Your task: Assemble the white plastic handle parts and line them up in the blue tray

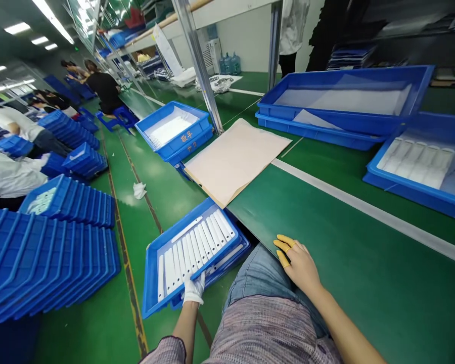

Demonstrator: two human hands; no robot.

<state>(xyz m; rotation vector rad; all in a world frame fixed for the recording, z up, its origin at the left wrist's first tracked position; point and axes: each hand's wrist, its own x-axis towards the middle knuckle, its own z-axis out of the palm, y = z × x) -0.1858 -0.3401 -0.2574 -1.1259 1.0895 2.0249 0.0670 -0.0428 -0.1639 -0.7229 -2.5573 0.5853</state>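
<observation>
My left hand (194,289), in a white glove, grips the near rim of a blue plastic tray (150,275) left of my legs. Inside the tray lies a row of several long white strips (192,248), each with a dark hole at its near end; one more strip lies crosswise behind them. Under this tray sits another blue tray (231,257), partly covered. My right hand (299,260) rests at the edge of the green table (349,242), its fingers stretched out and holding nothing. Yellow finger cots (283,247) cover some of its fingertips.
A pale paper sheet (237,159) lies on the table corner by a metal post (200,60). Blue trays (182,141) stand beyond it; more trays (341,116) sit at the right. Stacked blue trays (53,268) line the floor at left, near seated people (104,91).
</observation>
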